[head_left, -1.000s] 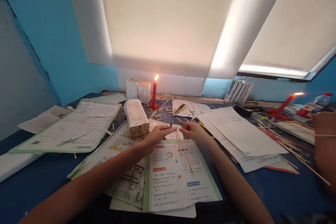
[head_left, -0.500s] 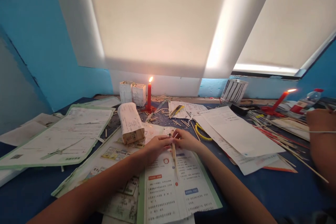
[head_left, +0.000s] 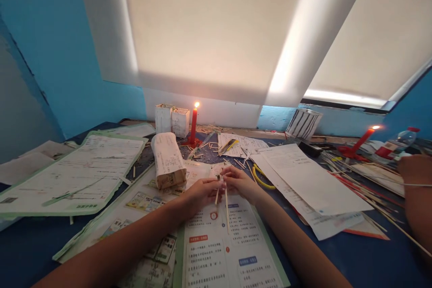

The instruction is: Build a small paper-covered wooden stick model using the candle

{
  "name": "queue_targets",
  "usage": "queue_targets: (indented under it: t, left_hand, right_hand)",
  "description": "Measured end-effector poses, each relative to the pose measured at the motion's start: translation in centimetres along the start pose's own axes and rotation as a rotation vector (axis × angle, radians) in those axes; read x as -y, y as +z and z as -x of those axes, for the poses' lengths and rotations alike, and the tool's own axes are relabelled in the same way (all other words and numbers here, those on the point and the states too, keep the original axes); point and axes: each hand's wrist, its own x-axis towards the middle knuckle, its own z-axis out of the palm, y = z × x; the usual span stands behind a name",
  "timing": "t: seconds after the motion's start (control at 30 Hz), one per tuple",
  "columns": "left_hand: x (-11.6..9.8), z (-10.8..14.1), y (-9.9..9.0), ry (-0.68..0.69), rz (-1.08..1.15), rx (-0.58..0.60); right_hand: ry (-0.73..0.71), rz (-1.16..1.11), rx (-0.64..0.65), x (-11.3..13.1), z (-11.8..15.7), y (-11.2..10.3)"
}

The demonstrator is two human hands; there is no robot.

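Observation:
Close together above an open printed booklet (head_left: 202,261), my two hands meet at the fingertips. My left hand (head_left: 203,193) pinches a short thin wooden stick (head_left: 216,198) that points down toward the page. In the fingers of my right hand (head_left: 239,183) is a longer wooden stick (head_left: 227,216), also slanting downward. The upper ends of both sticks are hidden among the fingers. Behind the hands, a paper-wrapped block (head_left: 168,157) lies on the booklet's left page. A lit red candle (head_left: 194,125) stands upright farther back.
Yellow-handled scissors (head_left: 262,179) lie right of my hands, beside loose paper sheets (head_left: 310,180). A utility knife (head_left: 230,145) rests on paper behind. At right are a second lit candle (head_left: 362,141), a plastic bottle (head_left: 393,146), many sticks and another person's arm (head_left: 416,189).
The two sticks, close together before, now hang apart, the shorter one to the left. My hands have stayed nearly in place. The view has shifted slightly.

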Motion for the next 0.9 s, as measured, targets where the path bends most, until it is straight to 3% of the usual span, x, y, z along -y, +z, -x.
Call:
queue_targets:
  t: [0.13,0.3,0.37,0.57,0.73,0.8,0.9]
  left_hand:
    - [0.0,0.1,0.1,0.055,0.066,-0.135]
    - [-0.3,0.3,0.3,0.118,0.125,-0.241]
    - [-0.3,0.3,0.3,0.136,0.133,-0.26]
    - [-0.3,-0.1,0.3,0.234,0.079,-0.31]
    - [-0.1,-0.1,0.2,0.304,-0.049,-0.332]
    - [0.0,-0.2,0.2,0.314,-0.089,-0.325]
    - [0.1,-0.1,0.1,0.31,-0.138,-0.279]
  right_hand:
    - [0.015,-0.233,-0.077,1.1,-0.4,-1.1]
    - [-0.129,-0.429,-0.073,2.2,-0.2,-2.2]
    - [-0.228,-0.275,-0.086,1.8,-0.2,-1.9]
    - [-0.479,0.468,-0.135,-0.5,-0.6,0.1]
    - [-0.528,0.809,-0.44,-0.7,-0.3,0.2]
    - [-0.591,0.962,-0.461,-0.5,-0.1,0.0]
    - [-0.799,1.084,-0.442,-0.4,0.2,-0.2]
